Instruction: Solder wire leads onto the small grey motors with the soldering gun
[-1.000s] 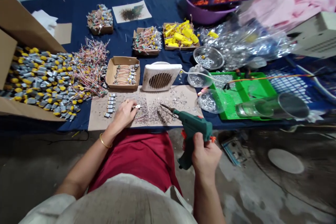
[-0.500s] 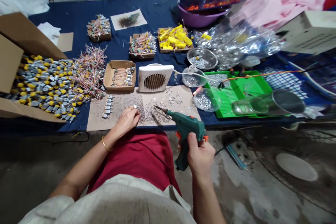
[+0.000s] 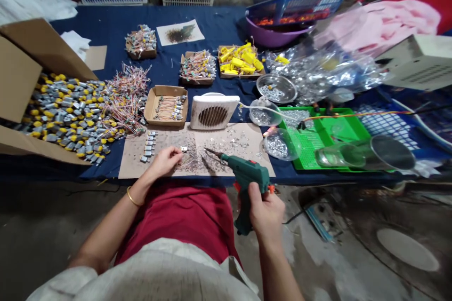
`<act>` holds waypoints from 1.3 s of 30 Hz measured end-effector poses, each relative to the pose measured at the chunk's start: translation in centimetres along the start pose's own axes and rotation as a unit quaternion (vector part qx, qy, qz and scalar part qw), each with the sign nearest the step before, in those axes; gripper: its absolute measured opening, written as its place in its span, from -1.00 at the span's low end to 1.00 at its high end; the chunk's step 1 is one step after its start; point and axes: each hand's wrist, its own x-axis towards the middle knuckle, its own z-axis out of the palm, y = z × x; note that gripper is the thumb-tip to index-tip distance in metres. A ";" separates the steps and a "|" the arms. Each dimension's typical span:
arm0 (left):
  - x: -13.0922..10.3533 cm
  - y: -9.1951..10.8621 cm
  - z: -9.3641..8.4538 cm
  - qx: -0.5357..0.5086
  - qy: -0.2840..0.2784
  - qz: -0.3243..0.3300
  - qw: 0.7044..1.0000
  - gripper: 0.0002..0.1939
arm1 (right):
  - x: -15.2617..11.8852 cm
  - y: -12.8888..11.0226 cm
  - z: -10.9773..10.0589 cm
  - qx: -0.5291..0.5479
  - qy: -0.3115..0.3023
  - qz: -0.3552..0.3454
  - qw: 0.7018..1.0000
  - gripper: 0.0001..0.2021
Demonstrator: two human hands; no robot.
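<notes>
My right hand (image 3: 266,211) is wrapped round the grip of a green soldering gun (image 3: 249,174) with orange parts. Its dark, thin tip points left over the cardboard sheet (image 3: 132,169). My left hand (image 3: 164,162) is closed at the sheet's front, fingertips pinching a small silver motor (image 3: 184,149). Thin wires lie just right of those fingers, among dark specks. Left of the hand, several small motors (image 3: 149,146) stand in a row on the sheet.
A white vent-like fan (image 3: 214,112) stands behind the sheet, beside a carton tray of wired motors (image 3: 165,91). At left, a large cardboard box (image 3: 67,77) spills motors. On the right are clear dishes of metal bits (image 3: 278,145) and a green tray (image 3: 307,162).
My left hand has shifted slightly left, and the motor at its fingertips shows more plainly. The soldering gun has moved a little left in view. The whole view has tilted slightly.
</notes>
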 end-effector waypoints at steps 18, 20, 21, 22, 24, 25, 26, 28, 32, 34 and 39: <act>2.5 0.7 -2.1 0.167 0.039 0.012 0.985 -0.81 | 2.7 -4.9 4.7 -0.122 -0.119 -0.170 0.971 -0.44; 2.6 0.7 -2.1 0.166 0.035 0.004 0.986 -0.81 | 2.8 -5.1 4.8 -0.130 -0.135 -0.169 0.968 -0.44; 2.6 0.7 -2.2 0.165 0.034 -0.002 0.986 -0.80 | 2.8 -5.1 4.8 -0.134 -0.141 -0.168 0.966 -0.44; 2.7 0.8 -2.2 0.164 0.033 -0.008 0.986 -0.81 | 2.9 -5.1 4.9 -0.139 -0.144 -0.168 0.965 -0.44; 2.7 0.8 -2.2 0.164 0.033 -0.018 0.986 -0.81 | 2.9 -5.1 5.0 -0.148 -0.143 -0.174 0.963 -0.43; 2.7 0.9 -2.2 0.165 0.033 -0.022 0.985 -0.81 | 3.0 -5.1 5.0 -0.152 -0.141 -0.177 0.962 -0.43; 2.7 0.9 -2.3 0.166 0.034 -0.023 0.985 -0.82 | 3.0 -5.2 5.0 -0.155 -0.140 -0.180 0.961 -0.42; 2.7 1.0 -2.3 0.165 0.032 -0.022 0.986 -0.82 | 3.1 -5.3 5.0 -0.157 -0.141 -0.182 0.961 -0.42; 2.8 0.9 -2.3 0.158 0.029 -0.023 0.987 -0.82 | 3.4 -5.8 5.0 -0.161 -0.146 -0.181 0.959 -0.43; 2.8 0.8 -2.3 0.156 0.029 -0.023 0.987 -0.83 | 3.6 -6.1 4.9 -0.167 -0.151 -0.184 0.957 -0.43; 2.9 0.6 -2.3 0.152 0.029 -0.022 0.988 -0.83 | 3.9 -6.7 5.0 -0.187 -0.169 -0.198 0.947 -0.44</act>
